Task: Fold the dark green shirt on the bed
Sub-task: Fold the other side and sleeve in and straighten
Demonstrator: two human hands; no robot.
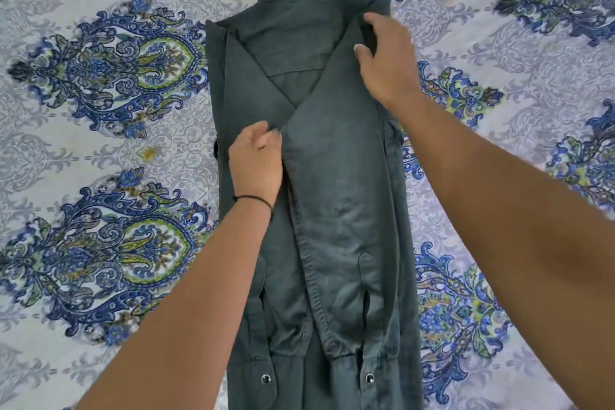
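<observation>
The dark green shirt (336,183) lies face down on the bed, collar at the far end. Both sides are folded inward and the two sleeves run down the back toward me, cuffs with snap buttons near the bottom edge. My left hand (254,165) rests on the shirt's middle, its fingers pinching the edge of the right sleeve where the two sleeves cross. My right hand (387,60) lies at the right shoulder fold, fingers curled over the fabric and pressing it down.
The bedsheet (109,76) is pale with blue and green paisley patterns and surrounds the shirt on all sides. A thin black band circles my left wrist (253,200).
</observation>
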